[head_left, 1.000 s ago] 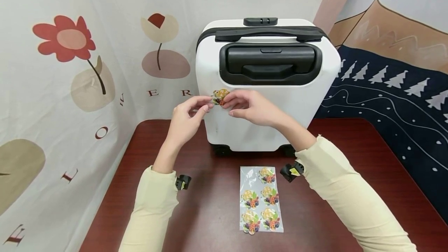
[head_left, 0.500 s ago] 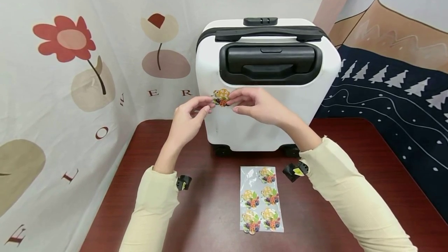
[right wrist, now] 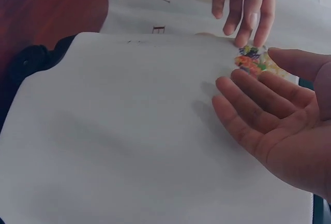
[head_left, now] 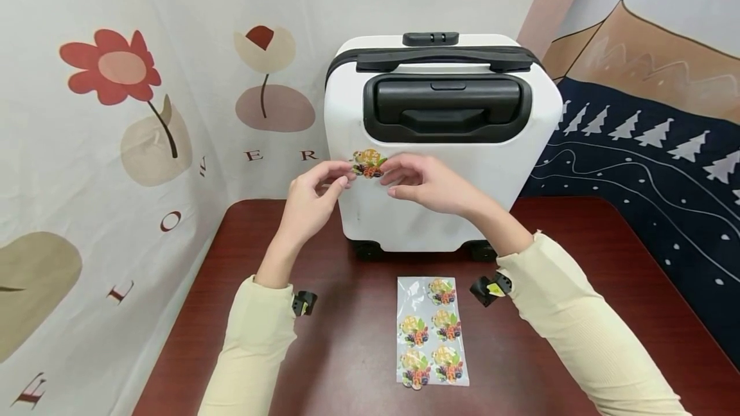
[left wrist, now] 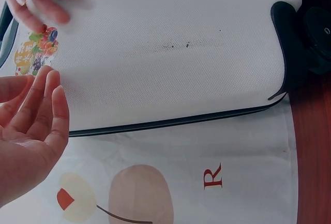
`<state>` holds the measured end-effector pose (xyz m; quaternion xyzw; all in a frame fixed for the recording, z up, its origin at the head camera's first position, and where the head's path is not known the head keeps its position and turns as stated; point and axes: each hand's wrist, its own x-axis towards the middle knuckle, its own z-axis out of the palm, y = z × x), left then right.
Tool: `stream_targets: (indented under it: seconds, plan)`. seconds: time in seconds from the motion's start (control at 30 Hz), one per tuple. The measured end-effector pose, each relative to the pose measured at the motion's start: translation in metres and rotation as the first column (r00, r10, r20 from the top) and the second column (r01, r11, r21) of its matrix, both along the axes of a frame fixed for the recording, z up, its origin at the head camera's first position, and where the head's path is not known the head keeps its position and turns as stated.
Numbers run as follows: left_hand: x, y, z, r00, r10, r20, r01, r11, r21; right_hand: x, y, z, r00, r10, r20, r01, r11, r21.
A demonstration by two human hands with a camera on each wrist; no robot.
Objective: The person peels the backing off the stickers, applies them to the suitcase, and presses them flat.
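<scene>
Two flowers are printed on the white cloth (head_left: 185, 5) hanging to the left of the suitcase (head_left: 413, 223). Next I see the person's left hand (head_left: 312, 194) by the suitcase's left edge. Its fingers are relaxed and nearly straight, not clenched, with their tips at the left side of a fruit-patterned sticker (head_left: 369, 164). That sticker is against the suitcase's white front, towards its upper left, lower than its black handle (head_left: 448, 114). Farther along, before the suitcase's middle, is the right hand (head_left: 424, 182), its fingers released and slightly spread just beside the sticker; I cannot tell whether they touch it. On the table (head_left: 347, 352) in front of the suitcase lies a clear sheet (head_left: 412, 293) bearing five more fruit stickers, the lowest left one poking past its edge. Right of the suitcase, white trees pattern a dark cloth (head_left: 665, 175).
</scene>
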<state>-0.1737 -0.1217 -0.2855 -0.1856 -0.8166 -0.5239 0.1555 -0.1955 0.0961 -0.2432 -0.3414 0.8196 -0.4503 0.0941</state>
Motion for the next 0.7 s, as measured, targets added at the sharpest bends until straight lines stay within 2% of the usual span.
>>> stream_targets:
  seconds: [0.27,0.7]
  plan:
    - [0.0,0.001,0.0,1.0,-0.005,0.005,0.005,1.0,-0.002,0.0,-0.012,0.009,0.999,0.026,-0.021,-0.027,0.998,-0.054]
    - [0.001,0.001,-0.004,1.0,0.009,0.014,-0.009,1.0,-0.025,0.002,-0.001,-0.001,0.999,-0.034,-0.006,0.034,0.999,-0.02]
